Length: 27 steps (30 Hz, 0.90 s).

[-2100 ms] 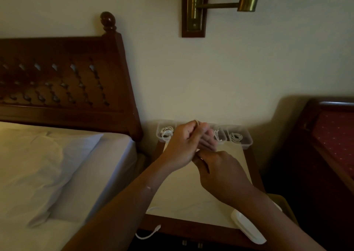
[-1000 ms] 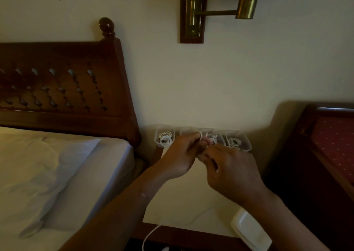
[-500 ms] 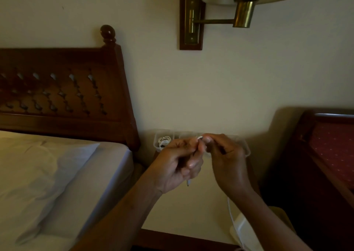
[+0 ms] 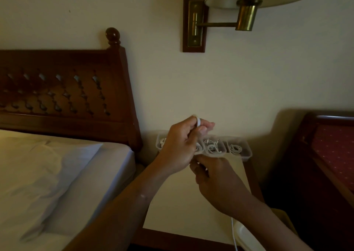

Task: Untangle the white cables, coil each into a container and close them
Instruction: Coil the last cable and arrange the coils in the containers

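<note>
Looping round a fingertip of the raised left hand (image 4: 180, 145), white cable (image 4: 198, 122), several turns, pinched by the thumb. Right hand (image 4: 218, 181) just below, knuckles up, fingers curled on the same cable; a strand drops under its wrist. Fingertip contact is hard to make out. Clear containers (image 4: 247, 154) are rowed at the rear of the nightstand (image 4: 191, 212), the leftmost partly hidden. Lid (image 4: 247, 238) cut off at the bottom.

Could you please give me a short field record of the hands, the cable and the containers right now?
left hand: raised, white cable looped round its fingers
right hand: below, gripping the cable's trailing length
containers: open, row at nightstand back, coils inside
lid: loose, near right corner
</note>
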Each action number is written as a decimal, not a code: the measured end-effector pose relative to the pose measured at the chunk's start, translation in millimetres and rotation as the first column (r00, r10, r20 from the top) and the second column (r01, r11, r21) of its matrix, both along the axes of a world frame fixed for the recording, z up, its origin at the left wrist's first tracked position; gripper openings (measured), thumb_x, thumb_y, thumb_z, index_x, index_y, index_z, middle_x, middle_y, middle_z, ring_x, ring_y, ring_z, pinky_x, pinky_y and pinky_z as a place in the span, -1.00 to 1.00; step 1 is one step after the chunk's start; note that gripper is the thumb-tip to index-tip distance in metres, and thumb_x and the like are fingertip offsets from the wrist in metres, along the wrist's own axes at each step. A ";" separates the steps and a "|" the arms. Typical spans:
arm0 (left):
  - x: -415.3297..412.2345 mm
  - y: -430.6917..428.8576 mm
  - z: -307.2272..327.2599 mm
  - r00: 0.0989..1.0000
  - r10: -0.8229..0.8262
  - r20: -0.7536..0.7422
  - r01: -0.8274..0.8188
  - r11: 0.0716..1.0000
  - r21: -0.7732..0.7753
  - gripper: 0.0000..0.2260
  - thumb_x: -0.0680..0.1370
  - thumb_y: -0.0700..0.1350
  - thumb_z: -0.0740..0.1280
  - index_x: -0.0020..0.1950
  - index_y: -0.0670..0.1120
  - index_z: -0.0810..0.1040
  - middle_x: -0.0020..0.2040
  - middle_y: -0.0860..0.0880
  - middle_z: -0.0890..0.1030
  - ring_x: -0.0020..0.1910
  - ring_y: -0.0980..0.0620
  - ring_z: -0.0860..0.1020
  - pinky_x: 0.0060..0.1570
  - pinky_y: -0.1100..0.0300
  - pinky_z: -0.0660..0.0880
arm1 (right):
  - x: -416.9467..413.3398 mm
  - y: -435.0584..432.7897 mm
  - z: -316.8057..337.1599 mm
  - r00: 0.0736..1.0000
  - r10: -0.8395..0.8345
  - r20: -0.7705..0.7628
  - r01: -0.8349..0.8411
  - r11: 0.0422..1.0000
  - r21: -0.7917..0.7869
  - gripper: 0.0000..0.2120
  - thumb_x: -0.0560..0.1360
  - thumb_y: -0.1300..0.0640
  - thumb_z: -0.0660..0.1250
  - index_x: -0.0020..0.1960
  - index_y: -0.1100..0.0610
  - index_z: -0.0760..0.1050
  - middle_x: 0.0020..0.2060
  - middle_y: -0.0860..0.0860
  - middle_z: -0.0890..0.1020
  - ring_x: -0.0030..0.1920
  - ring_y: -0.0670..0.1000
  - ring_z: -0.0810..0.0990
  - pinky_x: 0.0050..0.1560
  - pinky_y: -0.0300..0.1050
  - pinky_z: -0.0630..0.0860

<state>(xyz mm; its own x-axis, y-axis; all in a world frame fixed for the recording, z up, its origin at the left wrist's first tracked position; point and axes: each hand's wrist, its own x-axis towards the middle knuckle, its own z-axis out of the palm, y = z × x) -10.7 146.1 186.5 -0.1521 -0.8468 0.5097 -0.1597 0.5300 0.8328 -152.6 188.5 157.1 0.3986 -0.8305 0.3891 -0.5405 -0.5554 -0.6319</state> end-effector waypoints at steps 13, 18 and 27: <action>12.6 2.0 6.3 0.903 -0.424 -0.073 0.419 0.829 0.371 -0.65 0.74 -0.11 0.08 -0.04 -0.19 0.60 -0.42 -0.10 0.52 -0.47 -0.03 0.28 -0.43 0.21 0.24 | -47.3 -34.4 62.6 0.998 0.058 -0.003 -0.052 0.865 -0.498 -0.91 0.56 0.24 0.45 -0.07 0.10 0.69 -0.19 -0.07 0.66 -0.23 -0.11 0.62 -0.23 -0.10 0.57; 8.8 14.8 6.6 0.709 -0.523 -0.473 0.678 0.691 0.252 -0.71 0.73 -0.12 0.11 0.01 -0.22 0.56 -0.40 -0.10 0.55 -0.54 0.06 0.39 -0.45 0.24 0.36 | -36.3 -44.0 47.6 0.924 0.133 0.359 0.038 0.901 -0.433 -0.91 0.57 0.23 0.40 -0.07 0.13 0.68 -0.19 -0.03 0.67 -0.17 -0.01 0.66 -0.19 -0.07 0.58; -9.5 24.2 9.4 0.459 -0.364 -0.811 0.641 0.768 0.019 -0.74 0.65 -0.21 0.20 0.04 -0.30 0.66 -0.02 -0.31 0.71 -0.08 -0.17 0.74 -0.07 0.08 0.69 | 6.7 -24.2 1.1 0.883 0.040 0.467 0.020 0.992 -0.122 -0.47 0.52 0.54 0.23 -0.12 -0.11 0.57 -0.29 -0.21 0.63 -0.27 -0.21 0.58 -0.24 -0.41 0.44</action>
